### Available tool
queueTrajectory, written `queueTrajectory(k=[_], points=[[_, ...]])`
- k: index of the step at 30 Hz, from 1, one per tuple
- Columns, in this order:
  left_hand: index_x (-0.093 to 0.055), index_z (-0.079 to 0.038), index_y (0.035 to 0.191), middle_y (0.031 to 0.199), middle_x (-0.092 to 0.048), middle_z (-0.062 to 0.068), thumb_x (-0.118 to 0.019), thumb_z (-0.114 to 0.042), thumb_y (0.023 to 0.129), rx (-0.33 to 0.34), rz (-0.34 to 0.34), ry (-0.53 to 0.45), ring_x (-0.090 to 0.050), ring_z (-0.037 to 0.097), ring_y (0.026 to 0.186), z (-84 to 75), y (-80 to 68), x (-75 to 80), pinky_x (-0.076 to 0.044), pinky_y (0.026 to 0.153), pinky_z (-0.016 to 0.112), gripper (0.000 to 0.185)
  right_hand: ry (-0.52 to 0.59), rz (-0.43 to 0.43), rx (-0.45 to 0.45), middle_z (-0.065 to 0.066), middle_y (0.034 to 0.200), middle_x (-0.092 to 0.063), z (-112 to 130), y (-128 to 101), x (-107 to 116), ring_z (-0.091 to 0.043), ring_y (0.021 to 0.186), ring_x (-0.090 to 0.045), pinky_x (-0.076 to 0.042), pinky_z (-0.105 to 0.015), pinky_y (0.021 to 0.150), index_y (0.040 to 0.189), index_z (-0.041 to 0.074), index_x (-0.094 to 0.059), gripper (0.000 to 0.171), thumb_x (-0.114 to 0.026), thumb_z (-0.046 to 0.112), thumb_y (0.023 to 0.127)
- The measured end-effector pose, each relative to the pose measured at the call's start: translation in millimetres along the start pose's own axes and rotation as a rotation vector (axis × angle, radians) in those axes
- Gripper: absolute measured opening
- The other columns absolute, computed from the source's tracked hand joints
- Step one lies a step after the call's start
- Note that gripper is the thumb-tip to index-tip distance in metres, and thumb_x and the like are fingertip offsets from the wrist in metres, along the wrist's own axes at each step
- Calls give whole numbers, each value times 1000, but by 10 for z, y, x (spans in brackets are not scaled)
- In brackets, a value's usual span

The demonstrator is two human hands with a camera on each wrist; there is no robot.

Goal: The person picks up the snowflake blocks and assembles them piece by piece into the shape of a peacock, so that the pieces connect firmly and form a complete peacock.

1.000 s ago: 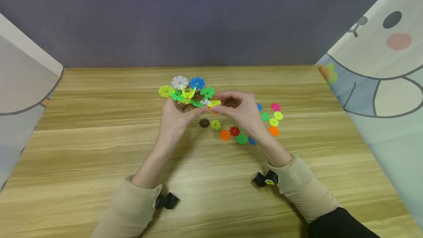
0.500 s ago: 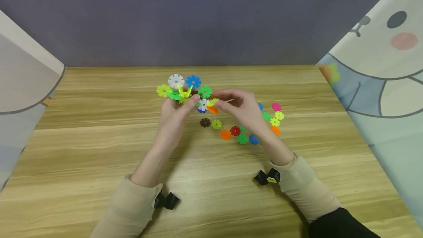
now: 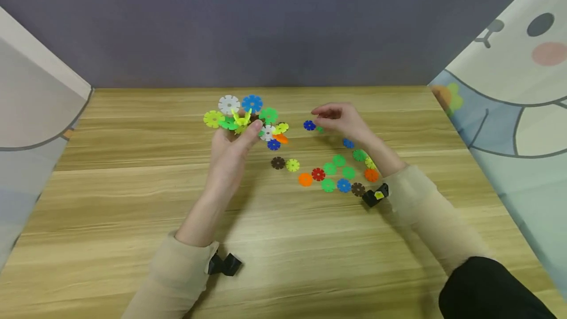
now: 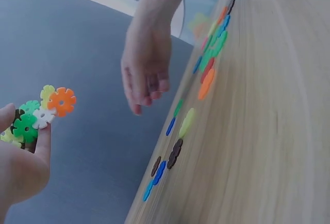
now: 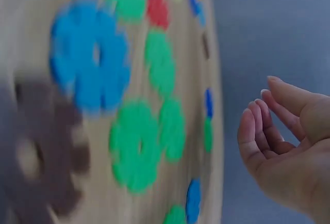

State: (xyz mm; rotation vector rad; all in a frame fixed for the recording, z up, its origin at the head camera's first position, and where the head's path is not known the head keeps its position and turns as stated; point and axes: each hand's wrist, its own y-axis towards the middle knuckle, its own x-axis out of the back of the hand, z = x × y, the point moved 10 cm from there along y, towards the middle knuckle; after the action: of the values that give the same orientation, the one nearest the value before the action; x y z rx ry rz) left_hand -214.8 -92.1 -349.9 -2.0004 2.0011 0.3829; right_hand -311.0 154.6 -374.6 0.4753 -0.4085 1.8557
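My left hand (image 3: 228,161) grips a joined cluster of notched plastic snowflake discs (image 3: 241,119), raised above the table. White, blue, green, yellow and orange discs show in it, with the thumb pressed against its near side. In the left wrist view an orange disc (image 4: 62,102) sticks out at the cluster's end. Off to the right is my right hand (image 3: 343,119), its fingers loosely bent and nothing between them, as the right wrist view also shows. Just left of those fingertips a dark blue disc (image 3: 309,125) lies on the table.
Loose discs are scattered on the wooden table (image 3: 133,201), among them a red disc (image 3: 318,174), an orange disc (image 3: 305,179) and several green ones. A dark brown disc (image 3: 278,163) lies nearer the left hand. A grey wall (image 3: 266,23) rises behind the table.
My right hand has let go of the cluster's right end and moved right, away from it. The left hand still holds the cluster, which has shifted slightly left and up.
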Motion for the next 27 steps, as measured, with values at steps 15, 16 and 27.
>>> queueTrajectory(k=[15, 16, 27], points=[[-59, -15, 120, 121, -65, 0, -75, -17, 94, -14, -17, 12, -61, 16, 114, -4, 10, 12, -50, 109, 36, 31, -413, 107, -30, -14, 110, -71, -141, 374, -191, -26, 95, -63, -54, -35, 82, 116, 6, -75, 30, -82, 13, 88], [-59, -14, 122, 122, -65, 0, -75, -16, 94, -11, -17, 14, -61, 16, 114, 1, 12, 13, -50, 109, 36, 32, -415, 104, -30, -14, 108, -71, -140, 380, -190, -25, 93, -63, -53, -34, 81, 114, 6, -75, 28, -82, 13, 88], [-57, -10, 134, 126, -64, -1, -78, -18, 91, 57, -34, 97, -59, 14, 118, 81, -3, 30, -47, 112, 35, 48, -216, 42, 50, -18, 93, -72, 95, 261, -106, -27, 74, -70, -62, -35, 66, 113, 0, -70, 17, -68, 8, 99]])
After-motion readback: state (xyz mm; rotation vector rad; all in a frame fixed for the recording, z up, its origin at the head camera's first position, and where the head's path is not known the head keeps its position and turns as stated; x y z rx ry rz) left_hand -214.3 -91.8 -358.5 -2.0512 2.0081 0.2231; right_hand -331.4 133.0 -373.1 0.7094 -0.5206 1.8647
